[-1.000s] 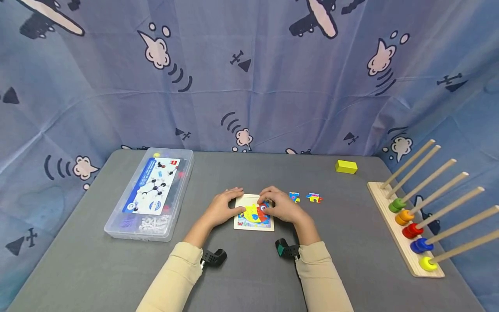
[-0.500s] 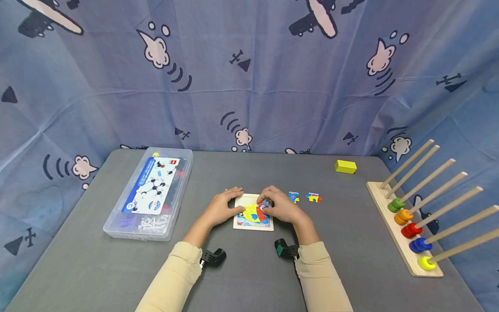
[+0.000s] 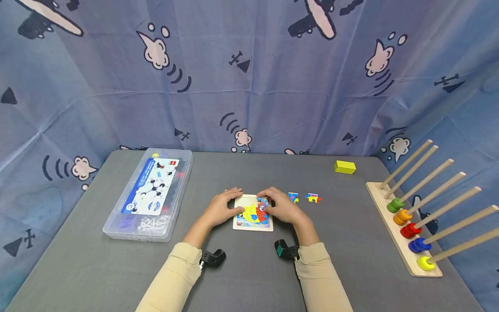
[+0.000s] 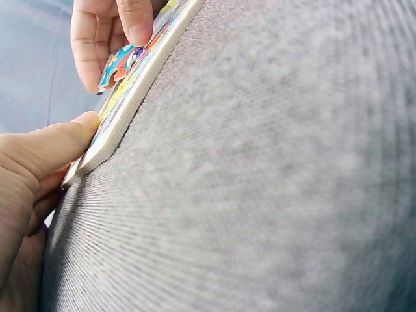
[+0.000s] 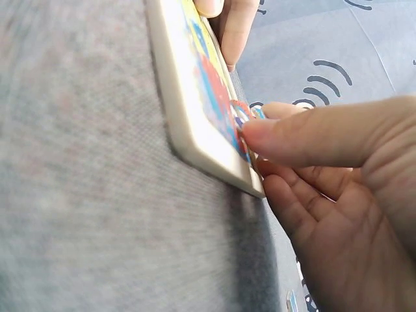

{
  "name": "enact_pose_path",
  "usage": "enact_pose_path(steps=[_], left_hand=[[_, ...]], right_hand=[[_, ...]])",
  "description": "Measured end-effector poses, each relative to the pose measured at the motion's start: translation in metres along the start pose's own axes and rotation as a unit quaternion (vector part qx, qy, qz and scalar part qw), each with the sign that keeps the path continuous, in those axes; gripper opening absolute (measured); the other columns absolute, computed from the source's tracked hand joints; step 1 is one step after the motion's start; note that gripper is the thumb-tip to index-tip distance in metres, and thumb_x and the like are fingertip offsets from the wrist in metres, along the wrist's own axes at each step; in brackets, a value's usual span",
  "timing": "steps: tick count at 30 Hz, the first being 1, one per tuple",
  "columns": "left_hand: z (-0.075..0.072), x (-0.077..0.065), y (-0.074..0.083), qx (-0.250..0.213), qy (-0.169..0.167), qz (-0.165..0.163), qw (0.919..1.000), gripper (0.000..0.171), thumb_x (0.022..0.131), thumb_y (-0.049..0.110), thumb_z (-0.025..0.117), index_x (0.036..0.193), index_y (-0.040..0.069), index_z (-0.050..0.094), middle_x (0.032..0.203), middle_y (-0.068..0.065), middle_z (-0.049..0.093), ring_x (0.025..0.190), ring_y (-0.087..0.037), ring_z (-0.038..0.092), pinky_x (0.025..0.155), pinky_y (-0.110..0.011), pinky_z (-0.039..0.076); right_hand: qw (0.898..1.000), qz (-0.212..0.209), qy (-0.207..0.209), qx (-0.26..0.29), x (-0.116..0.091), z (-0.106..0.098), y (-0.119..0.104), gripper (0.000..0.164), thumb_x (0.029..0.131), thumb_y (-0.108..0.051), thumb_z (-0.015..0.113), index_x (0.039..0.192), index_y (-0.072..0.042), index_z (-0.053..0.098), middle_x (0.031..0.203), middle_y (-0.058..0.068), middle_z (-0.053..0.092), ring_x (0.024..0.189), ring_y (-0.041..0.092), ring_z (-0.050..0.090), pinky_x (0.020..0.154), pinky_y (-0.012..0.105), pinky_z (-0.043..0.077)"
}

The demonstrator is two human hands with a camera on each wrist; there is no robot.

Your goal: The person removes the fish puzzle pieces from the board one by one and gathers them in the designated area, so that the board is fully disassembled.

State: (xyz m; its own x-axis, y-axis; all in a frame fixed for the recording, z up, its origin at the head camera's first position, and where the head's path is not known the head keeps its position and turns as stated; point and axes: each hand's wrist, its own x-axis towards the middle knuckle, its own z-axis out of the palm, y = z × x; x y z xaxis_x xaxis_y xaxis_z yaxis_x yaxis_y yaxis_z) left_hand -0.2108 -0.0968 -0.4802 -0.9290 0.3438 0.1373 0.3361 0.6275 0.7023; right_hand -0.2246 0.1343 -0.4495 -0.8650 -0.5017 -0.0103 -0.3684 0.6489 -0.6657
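Observation:
A small wooden jigsaw puzzle board (image 3: 244, 201) with a yellow, red and blue picture lies on the grey table. My left hand (image 3: 222, 209) holds its left edge, thumb on top and fingers along the side. At the board's right side, my right hand (image 3: 283, 207) pinches a puzzle piece (image 4: 118, 64) with a printed eye, thumb on its face. In the left wrist view that piece tilts up from the board's surface. The upper left of the board shows bare wood. Two loose pieces, a blue one (image 3: 294, 197) and a yellow-red one (image 3: 313, 198), lie right of the hand.
Left on the table lies a clear plastic case (image 3: 177, 208) with a molecular model label. A yellow block (image 3: 345, 167) sits at the back right. Along the right edge stands a wooden peg rack (image 3: 405, 242) with coloured rings. A patterned blue curtain (image 3: 249, 78) hangs behind.
My right fingers have shifted from the middle of the board up to its top right edge, uncovering more of the eye piece. The left hand keeps its hold.

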Motion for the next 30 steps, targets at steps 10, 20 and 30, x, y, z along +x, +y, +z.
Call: enact_pose_path(steps=[10,20,30], left_hand=[[-0.001,-0.001,0.002,0.003,-0.003,-0.002,1.0000,0.052,0.083,0.027,0.073,0.129,0.006,0.059,0.139,-0.005,0.054,0.136,-0.022,0.042,0.118,-0.039,0.026],[-0.001,-0.002,0.001,0.006,0.002,-0.002,1.0000,0.051,0.083,0.026,0.073,0.128,0.006,0.060,0.138,-0.006,0.054,0.135,-0.023,0.042,0.117,-0.040,0.028],[0.001,0.001,0.000,0.004,-0.001,-0.008,1.0000,0.052,0.083,0.027,0.073,0.129,0.006,0.060,0.139,-0.004,0.053,0.136,-0.023,0.041,0.117,-0.040,0.027]], right_hand=[[1.000,-0.009,0.012,0.004,-0.001,0.000,-0.001,0.034,0.084,0.002,0.063,0.117,-0.006,0.065,0.114,0.009,0.059,0.092,0.020,0.051,0.080,0.034,0.046],[1.000,-0.002,0.016,0.016,0.000,0.000,0.001,0.032,0.087,0.001,0.060,0.118,-0.006,0.065,0.117,0.011,0.058,0.100,0.024,0.054,0.089,0.041,0.049],[0.999,-0.014,0.031,0.036,-0.008,-0.012,0.009,0.033,0.086,0.002,0.061,0.119,-0.004,0.064,0.119,0.012,0.059,0.106,0.028,0.054,0.097,0.047,0.047]])
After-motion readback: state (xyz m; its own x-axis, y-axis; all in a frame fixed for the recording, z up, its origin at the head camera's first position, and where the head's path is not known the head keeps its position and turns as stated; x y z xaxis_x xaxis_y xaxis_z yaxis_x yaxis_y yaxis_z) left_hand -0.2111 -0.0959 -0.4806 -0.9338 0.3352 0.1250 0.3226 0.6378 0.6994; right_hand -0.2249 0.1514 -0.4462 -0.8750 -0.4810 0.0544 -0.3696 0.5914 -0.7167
